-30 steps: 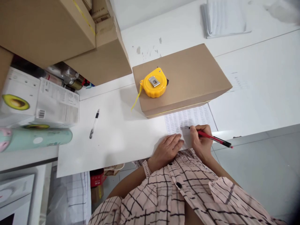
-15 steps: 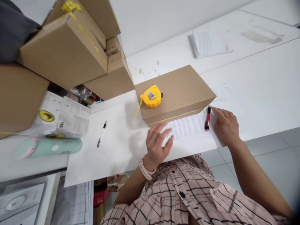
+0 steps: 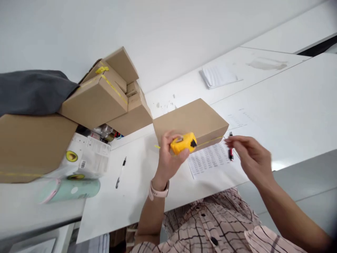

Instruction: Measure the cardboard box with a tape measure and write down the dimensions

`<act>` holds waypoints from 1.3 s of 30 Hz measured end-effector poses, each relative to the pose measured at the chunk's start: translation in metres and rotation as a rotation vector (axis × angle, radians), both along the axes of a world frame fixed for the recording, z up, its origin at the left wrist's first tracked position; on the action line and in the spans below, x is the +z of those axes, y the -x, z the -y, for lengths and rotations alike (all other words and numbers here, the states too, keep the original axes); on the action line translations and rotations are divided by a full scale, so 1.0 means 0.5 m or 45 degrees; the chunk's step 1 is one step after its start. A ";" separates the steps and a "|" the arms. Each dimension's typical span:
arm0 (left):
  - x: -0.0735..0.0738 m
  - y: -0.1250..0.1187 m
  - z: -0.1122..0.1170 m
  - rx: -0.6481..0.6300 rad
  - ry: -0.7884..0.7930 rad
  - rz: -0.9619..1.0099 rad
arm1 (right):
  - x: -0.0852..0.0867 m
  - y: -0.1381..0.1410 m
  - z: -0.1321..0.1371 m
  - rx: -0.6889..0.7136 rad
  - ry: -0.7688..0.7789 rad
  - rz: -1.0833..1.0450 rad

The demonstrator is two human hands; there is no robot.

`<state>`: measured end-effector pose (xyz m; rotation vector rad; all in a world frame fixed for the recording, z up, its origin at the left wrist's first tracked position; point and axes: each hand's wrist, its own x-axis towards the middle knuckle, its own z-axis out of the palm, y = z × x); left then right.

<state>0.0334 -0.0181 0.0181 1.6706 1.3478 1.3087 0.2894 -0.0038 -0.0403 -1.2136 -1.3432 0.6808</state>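
My left hand [image 3: 170,158] is closed round a yellow tape measure [image 3: 184,143], lifted in front of the closed cardboard box [image 3: 191,117]. The tape measure's black part faces right, and a bit of yellow strip shows left of my fingers. My right hand [image 3: 251,154] is raised near the box's right front corner, thumb and fingers drawn together. Its fingertips are slightly blurred, and I cannot make out anything between them. A red and black marker [image 3: 231,153] lies just beside those fingertips, at the edge of a printed sheet [image 3: 207,160] that is partly under the box.
A black and clear pen [image 3: 121,172] lies on the white table [image 3: 137,196]. Stacked cardboard boxes [image 3: 94,102], an avocado-printed carton [image 3: 96,154] and a mint green bottle [image 3: 79,189] stand at the left. A paper stack [image 3: 219,76] rests at the back.
My left hand has taken the tape measure off the box top and lifted it. My right hand has risen from the table, its fingers drawing together. The view has shifted.
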 end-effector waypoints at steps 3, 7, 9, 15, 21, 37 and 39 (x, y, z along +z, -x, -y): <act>0.008 -0.013 0.043 -0.246 0.113 0.107 | 0.058 0.047 0.010 0.606 0.333 -0.364; 0.006 -0.004 0.060 -0.224 0.170 0.074 | 0.087 0.075 0.009 0.833 0.527 -0.502; 0.007 0.006 0.057 -0.201 0.196 0.125 | 0.095 0.077 -0.002 0.852 0.546 -0.482; 0.032 0.084 0.015 0.156 0.112 0.306 | 0.123 0.026 -0.157 0.603 0.381 -0.532; 0.023 0.243 -0.038 0.619 0.096 0.411 | 0.100 -0.036 -0.332 0.283 0.372 -0.720; -0.022 0.255 -0.055 0.619 0.224 0.409 | 0.055 0.046 -0.325 0.329 0.649 -0.291; -0.022 0.254 -0.056 0.634 0.223 0.412 | 0.060 0.046 -0.330 0.306 0.589 -0.322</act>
